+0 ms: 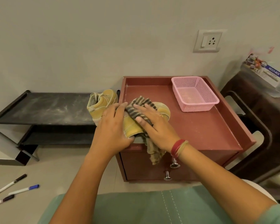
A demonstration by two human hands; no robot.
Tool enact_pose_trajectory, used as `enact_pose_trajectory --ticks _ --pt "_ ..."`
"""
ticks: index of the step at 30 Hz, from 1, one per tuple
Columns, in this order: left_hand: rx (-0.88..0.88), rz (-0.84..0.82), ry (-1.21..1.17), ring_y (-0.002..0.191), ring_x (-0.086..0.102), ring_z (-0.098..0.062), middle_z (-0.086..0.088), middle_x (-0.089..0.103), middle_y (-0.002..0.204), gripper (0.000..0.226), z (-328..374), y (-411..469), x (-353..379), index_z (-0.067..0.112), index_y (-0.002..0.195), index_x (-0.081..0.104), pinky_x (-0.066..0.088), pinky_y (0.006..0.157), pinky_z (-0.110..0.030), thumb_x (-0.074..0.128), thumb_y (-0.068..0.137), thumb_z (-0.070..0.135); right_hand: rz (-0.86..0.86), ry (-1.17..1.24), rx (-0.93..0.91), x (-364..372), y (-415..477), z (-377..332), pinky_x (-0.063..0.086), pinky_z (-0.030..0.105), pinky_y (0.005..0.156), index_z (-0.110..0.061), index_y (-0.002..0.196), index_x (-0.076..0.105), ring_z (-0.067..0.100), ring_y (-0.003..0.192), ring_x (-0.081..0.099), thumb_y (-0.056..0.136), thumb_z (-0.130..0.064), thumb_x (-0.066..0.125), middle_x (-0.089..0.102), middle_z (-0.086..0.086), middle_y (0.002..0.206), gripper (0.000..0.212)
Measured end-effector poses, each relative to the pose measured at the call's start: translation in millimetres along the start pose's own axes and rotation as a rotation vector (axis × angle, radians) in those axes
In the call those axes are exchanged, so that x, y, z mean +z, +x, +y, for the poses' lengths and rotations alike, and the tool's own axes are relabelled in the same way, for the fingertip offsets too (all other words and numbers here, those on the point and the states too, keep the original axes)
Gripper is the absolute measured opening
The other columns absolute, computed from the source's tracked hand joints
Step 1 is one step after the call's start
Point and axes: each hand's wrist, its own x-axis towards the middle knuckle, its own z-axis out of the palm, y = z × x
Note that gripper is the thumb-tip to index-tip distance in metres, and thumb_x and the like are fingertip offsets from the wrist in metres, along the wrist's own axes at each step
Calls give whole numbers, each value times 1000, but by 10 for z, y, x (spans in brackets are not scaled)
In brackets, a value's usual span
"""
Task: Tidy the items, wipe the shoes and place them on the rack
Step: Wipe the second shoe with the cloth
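Note:
A yellow shoe point(162, 109) lies on the red-brown cabinet top point(200, 126), near its left front corner. My left hand point(113, 126) grips the shoe's near end. My right hand point(153, 122) presses a striped brown cloth point(141, 102) flat on the shoe; the cloth's tail hangs over the cabinet front. A second yellow shoe point(102, 101) stands on the right end of the black two-tier shoe rack point(47, 107), which looks dusty.
A pink mesh basket point(194, 94) sits at the back right of the cabinet top. Several markers point(14, 188) lie on the floor at lower left. A dark chair point(255, 120) with a plastic package stands to the right. A wall socket point(208, 41) is above.

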Motion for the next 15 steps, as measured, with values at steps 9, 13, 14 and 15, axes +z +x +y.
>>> enact_pose_trajectory --ticks 9,13,14,15 --pt "-16 -4 4 124 41 -25 -7 43 135 94 -23 -6 -17 13 141 38 44 97 -40 81 59 28 5 -128 -78 26 -69 -14 21 34 115 -30 139 42 9 140 25 97 -50 32 43 -12 144 48" --pt "-8 6 5 122 42 -25 -7 44 133 93 -1 17 -20 13 140 39 43 96 -39 81 58 29 85 -126 45 1 6 -26 23 38 114 -30 139 42 12 140 24 94 -53 30 43 -10 144 52" --pt "-7 9 0 122 43 -26 -7 45 133 92 1 20 -15 12 140 39 44 97 -40 80 59 29 63 -107 23 22 -16 -62 22 37 115 -29 140 41 12 141 22 94 -52 30 41 -12 145 53" --pt "-2 11 -2 123 43 -26 -7 45 133 90 3 20 -9 12 140 40 45 97 -41 79 60 28 33 -76 -12 46 -52 -98 20 34 115 -29 140 40 11 142 21 94 -50 31 38 -13 147 52"
